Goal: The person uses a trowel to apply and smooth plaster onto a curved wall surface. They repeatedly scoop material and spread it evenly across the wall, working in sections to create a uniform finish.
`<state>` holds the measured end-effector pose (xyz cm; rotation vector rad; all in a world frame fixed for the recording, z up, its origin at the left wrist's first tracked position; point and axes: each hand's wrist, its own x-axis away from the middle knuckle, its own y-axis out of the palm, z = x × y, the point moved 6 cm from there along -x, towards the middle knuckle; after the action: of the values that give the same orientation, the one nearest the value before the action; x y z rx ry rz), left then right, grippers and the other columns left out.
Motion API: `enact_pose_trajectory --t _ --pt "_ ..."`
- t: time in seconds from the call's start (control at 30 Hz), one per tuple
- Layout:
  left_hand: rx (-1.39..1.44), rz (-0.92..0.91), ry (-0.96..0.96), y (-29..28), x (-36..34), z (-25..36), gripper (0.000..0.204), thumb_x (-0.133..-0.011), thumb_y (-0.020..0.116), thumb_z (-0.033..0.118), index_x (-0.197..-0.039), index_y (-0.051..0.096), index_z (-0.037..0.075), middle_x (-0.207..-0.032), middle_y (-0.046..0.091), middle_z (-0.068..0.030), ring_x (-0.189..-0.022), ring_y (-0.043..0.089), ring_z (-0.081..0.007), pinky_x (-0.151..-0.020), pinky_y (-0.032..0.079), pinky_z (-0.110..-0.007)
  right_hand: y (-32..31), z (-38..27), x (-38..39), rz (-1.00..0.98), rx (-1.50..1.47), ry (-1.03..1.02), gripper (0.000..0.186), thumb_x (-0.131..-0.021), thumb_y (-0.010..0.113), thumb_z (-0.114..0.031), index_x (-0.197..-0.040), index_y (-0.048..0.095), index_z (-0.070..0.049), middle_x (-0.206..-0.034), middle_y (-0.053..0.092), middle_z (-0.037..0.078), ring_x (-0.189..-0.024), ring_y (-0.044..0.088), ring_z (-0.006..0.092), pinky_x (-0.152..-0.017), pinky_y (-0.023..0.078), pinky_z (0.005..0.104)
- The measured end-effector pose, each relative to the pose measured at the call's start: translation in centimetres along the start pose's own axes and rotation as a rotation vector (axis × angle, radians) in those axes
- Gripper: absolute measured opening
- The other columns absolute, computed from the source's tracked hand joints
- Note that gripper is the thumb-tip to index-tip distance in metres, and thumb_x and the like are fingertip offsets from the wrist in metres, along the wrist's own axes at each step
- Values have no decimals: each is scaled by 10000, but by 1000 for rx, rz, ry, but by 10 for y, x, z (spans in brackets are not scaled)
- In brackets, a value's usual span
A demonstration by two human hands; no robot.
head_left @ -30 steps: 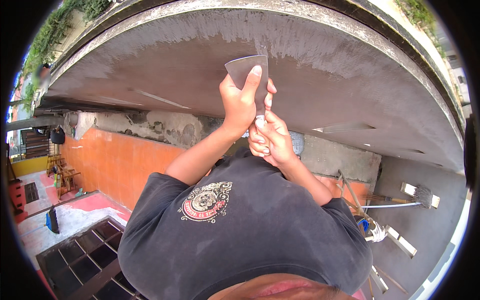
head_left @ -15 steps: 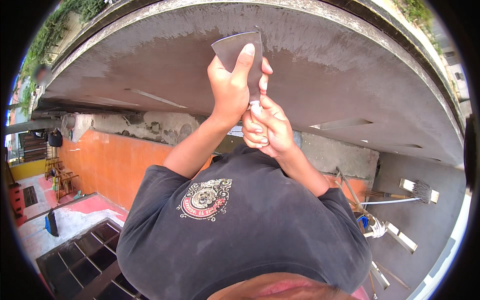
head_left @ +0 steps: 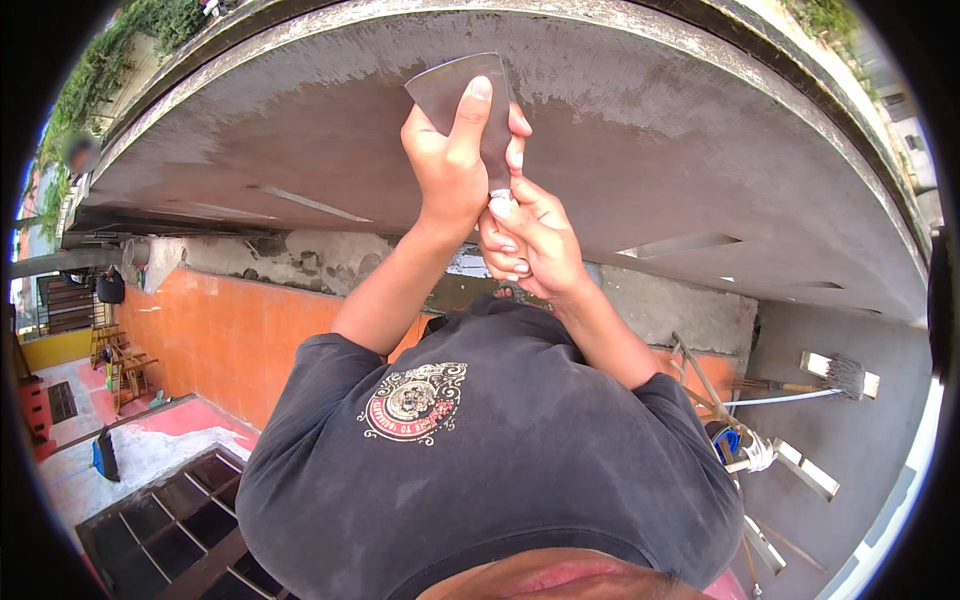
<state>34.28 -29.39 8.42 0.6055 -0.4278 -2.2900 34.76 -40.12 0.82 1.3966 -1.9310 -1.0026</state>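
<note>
A putty knife (head_left: 500, 160) with a wide grey blade is held up against the grey plastered wall (head_left: 640, 150). My left hand (head_left: 450, 165) grips the blade, its thumb flat on the near face and fingertips showing past the right edge. Just below, my right hand (head_left: 535, 240) is closed around the handle, which it mostly hides. The blade's broad edge points toward the far rim of the wall. Whether that edge touches the plaster, I cannot tell.
The wall has narrow slots and a pale rim (head_left: 500, 15). To the left lies an orange surface (head_left: 230, 320), with a wooden chair (head_left: 128, 370) beyond. At the right, a brush (head_left: 843, 378) and wooden poles (head_left: 705, 385) stand by a grey wall with several openings.
Both hands and the putty knife have shifted slightly left and toward the wall's far rim. The grip looks the same.
</note>
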Motion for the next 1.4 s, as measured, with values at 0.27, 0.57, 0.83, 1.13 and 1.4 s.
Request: enact_pose_trajectory --t 0.27,0.57,0.83,1.13,1.4 --pt "-53 36 -62 -4 9 -6 214 -1030 587 224 -962 553 24 -700 631 -105 -495 565 -152 -437 458 -284 2 9 9 -7 -91 54 124 -1078 490 -202 -1146 460 -102 -675 435 8 -426 334 48 -395 295 212" --pt "-57 19 -182 -8 16 -20 231 -1027 591 222 -928 551 17 -695 633 -109 -485 562 -148 -422 460 -286 -4 18 14 -6 -79 37 119 -1081 466 -183 -1165 435 -105 -681 434 11 -428 337 49 -394 312 212" --pt "-49 -16 -140 -5 18 -34 221 -1029 586 202 -922 569 9 -687 636 -110 -498 569 -154 -444 452 -283 -24 17 14 -9 -18 -2 150 -1075 501 -198 -1168 474 -84 -673 431 7 -434 341 52 -396 306 213" --pt "-47 -23 -106 -7 19 -38 215 -1032 582 202 -942 572 7 -688 635 -114 -502 573 -161 -458 465 -290 -32 21 12 -15 -23 2 102 -1072 501 -182 -1104 478 -88 -674 433 6 -436 336 50 -394 311 217" --pt "-61 -7 -85 -6 17 -33 218 -1031 585 217 -961 572 12 -697 638 -118 -488 566 -155 -429 457 -276 -28 17 11 -34 -15 -1 115 -1068 509 -173 -1126 477 -79 -679 448 13 -438 351 50 -392 319 218"
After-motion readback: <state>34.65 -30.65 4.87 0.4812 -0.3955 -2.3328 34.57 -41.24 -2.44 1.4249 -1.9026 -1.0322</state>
